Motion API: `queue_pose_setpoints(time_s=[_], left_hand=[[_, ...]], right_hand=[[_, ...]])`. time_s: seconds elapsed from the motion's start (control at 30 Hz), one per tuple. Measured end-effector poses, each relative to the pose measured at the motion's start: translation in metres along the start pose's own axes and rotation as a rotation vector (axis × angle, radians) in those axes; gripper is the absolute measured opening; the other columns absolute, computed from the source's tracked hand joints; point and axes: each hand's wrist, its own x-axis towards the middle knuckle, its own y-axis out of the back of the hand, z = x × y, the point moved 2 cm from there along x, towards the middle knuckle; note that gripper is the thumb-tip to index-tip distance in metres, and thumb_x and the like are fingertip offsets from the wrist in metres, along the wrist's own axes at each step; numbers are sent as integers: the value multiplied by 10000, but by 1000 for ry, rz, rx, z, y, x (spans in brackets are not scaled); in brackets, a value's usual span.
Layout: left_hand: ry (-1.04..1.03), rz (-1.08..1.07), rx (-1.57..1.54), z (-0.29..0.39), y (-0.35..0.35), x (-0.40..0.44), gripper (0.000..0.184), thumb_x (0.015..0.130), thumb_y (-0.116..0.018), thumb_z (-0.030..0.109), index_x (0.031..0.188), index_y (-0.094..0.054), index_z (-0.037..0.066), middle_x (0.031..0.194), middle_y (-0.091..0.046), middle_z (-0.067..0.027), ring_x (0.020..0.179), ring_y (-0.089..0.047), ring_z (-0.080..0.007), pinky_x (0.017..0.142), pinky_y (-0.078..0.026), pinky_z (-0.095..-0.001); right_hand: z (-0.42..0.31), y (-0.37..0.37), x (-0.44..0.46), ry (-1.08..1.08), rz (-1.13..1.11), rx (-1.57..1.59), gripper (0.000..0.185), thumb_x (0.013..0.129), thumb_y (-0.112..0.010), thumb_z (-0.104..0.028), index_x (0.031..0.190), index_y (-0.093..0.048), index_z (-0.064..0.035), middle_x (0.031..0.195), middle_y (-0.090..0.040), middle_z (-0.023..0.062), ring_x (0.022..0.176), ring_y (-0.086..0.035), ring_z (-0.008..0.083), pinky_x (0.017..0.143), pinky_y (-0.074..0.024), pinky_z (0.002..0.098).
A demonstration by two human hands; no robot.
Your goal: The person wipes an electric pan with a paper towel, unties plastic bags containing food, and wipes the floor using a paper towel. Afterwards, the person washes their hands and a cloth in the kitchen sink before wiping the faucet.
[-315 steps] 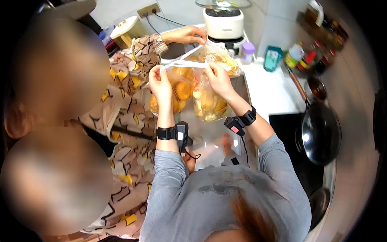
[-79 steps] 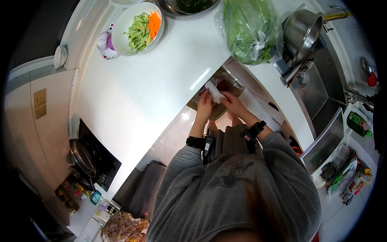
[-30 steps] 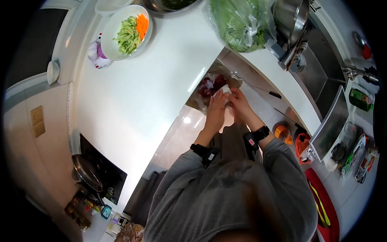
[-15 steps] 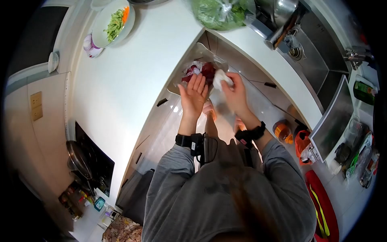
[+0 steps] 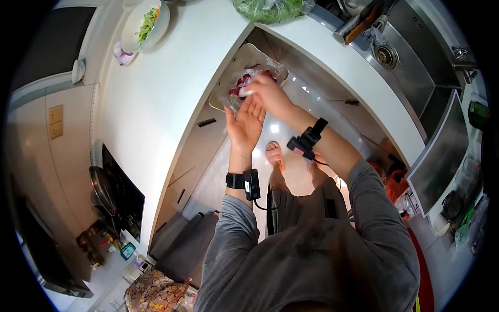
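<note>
My left hand [image 5: 245, 127] is open, palm up with the fingers stretched out, over the near side of a waste bin [image 5: 214, 105]. My right hand [image 5: 268, 95] is closed on a crumpled white tissue [image 5: 246, 92], just above the fingertips of my left hand. Motion blurs the right fingers a little, and I cannot tell whether the tissue touches the left hand. The bin has a clear plastic liner [image 5: 223, 86]. Dark red and white scraps [image 5: 244, 80] lie in it, partly hidden by my right hand.
The white counter [image 5: 171, 78] curves round the bin on both sides. On it are a bowl of shredded vegetables [image 5: 148, 28], a purple-white onion piece [image 5: 122, 54] and a plastic bag of greens [image 5: 273, 9]. A knife [image 5: 358, 25] lies by the steel sink [image 5: 410, 57]. A pan [image 5: 103, 190] stands at left.
My right hand has moved left with the tissue, from beside my left hand to above its fingertips. The left hand stays open, slightly lower in view. The head view has shifted.
</note>
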Motion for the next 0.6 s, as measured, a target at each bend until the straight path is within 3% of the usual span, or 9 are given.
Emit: queue_pose_setpoints(time_s=[0.07, 0.13, 0.2, 0.23, 0.27, 0.3, 0.37, 0.4, 0.6], left_hand=[[0, -76, 92, 3, -11, -5, 730, 838, -218, 531, 1240, -230, -78, 1300, -258, -195, 1214, -254, -261, 1012, -187, -351], [-28, -75, 223, 8, -10, -15, 721, 838, -231, 528, 1246, -232, -66, 1311, -238, -195, 1221, -242, -267, 1014, -182, -355], [17, -125, 337, 17, 7, -26, 683, 848, -248, 502, 1234, -266, -61, 1316, -219, -205, 1232, -217, -285, 1019, -170, -377], [50, -58, 382, 21, 15, -36, 615, 856, -258, 480, 1151, -353, -52, 1210, -344, -201, 1139, -327, -276, 961, -245, -365], [83, 6, 429, 24, 26, -46, 567, 865, -268, 457, 1067, -440, -44, 1103, -469, -197, 1047, -438, -267, 903, -321, -353], [96, 22, 419, 30, 44, -54, 567, 865, -268, 457, 1067, -440, -44, 1103, -469, -197, 1047, -438, -267, 903, -321, -353], [283, -160, 452, 33, 82, -72, 435, 889, -274, 390, 787, -469, 15, 734, -516, -114, 717, -487, -202, 701, -374, -289], [300, 31, 660, 30, 84, -79, 350, 899, -310, 310, 641, -353, 77, 554, -334, -20, 531, -313, -126, 554, -298, -240], [369, 378, 956, 1, 192, -67, 336, 887, -359, 267, 605, -365, 85, 527, -319, 13, 491, -286, -79, 494, -274, -208]], right_hand=[[17, 18, 5, -208, 117, -59, 203, 664, -505, 44, 836, -564, -45, 843, -497, 103, 762, -509, 291, 636, -425, 320], [11, 34, -8, -227, 172, -24, 204, 683, -508, 38, 860, -567, -44, 841, -505, 101, 782, -517, 276, 658, -427, 302], [9, 42, -37, -327, 143, 218, 203, 707, -518, 18, 899, -562, -33, 856, -514, 107, 795, -523, 256, 677, -427, 281], [15, 46, -58, -343, 107, 166, 177, 745, -521, -9, 919, -554, -16, 883, -517, 84, 803, -525, 181, 673, -424, 261], [23, 45, -82, -368, 98, 168, 177, 745, -521, -9, 919, -554, -16, 883, -517, 84, 803, -525, 181, 673, -424, 261], [37, 43, -110, -538, 207, 287, 173, 752, -525, -20, 923, -549, -10, 852, -520, 64, 790, -517, 146, 660, -422, 253], [73, 39, -170, -846, 286, 380, 188, 763, -539, -45, 948, -538, -7, 820, -534, 30, 758, -502, 91, 639, -414, 221], [92, 37, -203, -986, 252, 354, 209, 768, -548, -58, 970, -531, -9, 818, -544, 16, 738, -494, 71, 630, -408, 197], [181, 9, -337, -1189, 489, 281, 262, 731, -580, -129, 950, -539, 8, 757, -547, 29, 661, -471, 80, 604, -397, 216]])
